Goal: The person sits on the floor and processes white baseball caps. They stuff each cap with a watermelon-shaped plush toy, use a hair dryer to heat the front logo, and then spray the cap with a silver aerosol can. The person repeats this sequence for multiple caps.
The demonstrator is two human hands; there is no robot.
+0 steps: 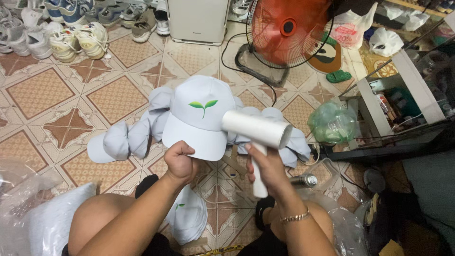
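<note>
Head cam, looking straight down at someone sitting on a tiled floor (42,95) with bare knees showing at the bottom of the shot.

The left hand (181,163) is holding up a white cap (199,114) by the edge of its brim, fingers curled tight and clamped on it. The cap faces the camera, with a little green sprout logo on the front panel, and it's held up off the floor roughly in the middle of the view.

The right hand (268,168) has its fingers wrapped shut around the white handle of a lint roller (258,130). The roll itself sits sideways, touching or just about touching the cap's right side near the brim; can't quite tell which. There's a thin bracelet (295,217) on that wrist.

Behind the held cap there's a row of more white caps (128,140) lying on the floor, spreading out left and right. One more cap (187,220) with the same green logo lies between the knees.

Other stuff around:
- an orange floor fan (289,31) at the top
- a white appliance box (198,21) next to it
- a bunch of sneakers (66,40) top left
- a green plastic bag (332,123) on the right
- a small metal can (305,180) on the floor just right of the right hand
- clear plastic bags (19,189) lower left
</note>
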